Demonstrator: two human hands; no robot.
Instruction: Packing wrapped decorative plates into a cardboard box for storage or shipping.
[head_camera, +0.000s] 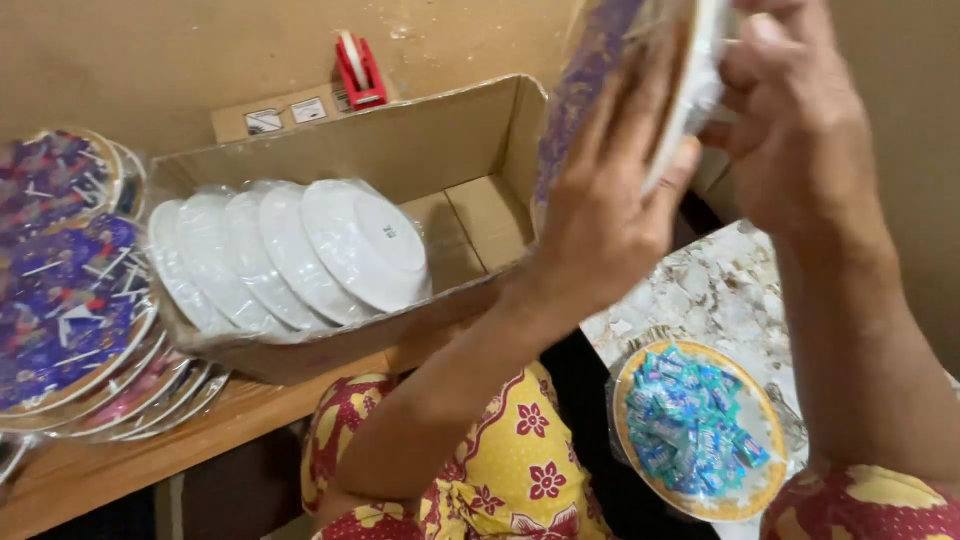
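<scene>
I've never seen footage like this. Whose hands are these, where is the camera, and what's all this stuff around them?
There is no machine here: a person wears a camera on the head, looking down at their own bare hands. The left hand and right hand together hold up a plastic-wrapped plate, tilted on edge. Behind it, an open cardboard box holds a row of wrapped white plates. On the left lies a stack of purple patterned plates. Lower right, another wrapped plate carries blue sweets. A red tape dispenser sits beyond the box.

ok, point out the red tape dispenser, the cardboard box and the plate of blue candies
red tape dispenser (360, 70), head view, on its red body.
cardboard box (420, 135), head view, on its back wall.
plate of blue candies (745, 500), head view, on its bare lower rim.
</scene>
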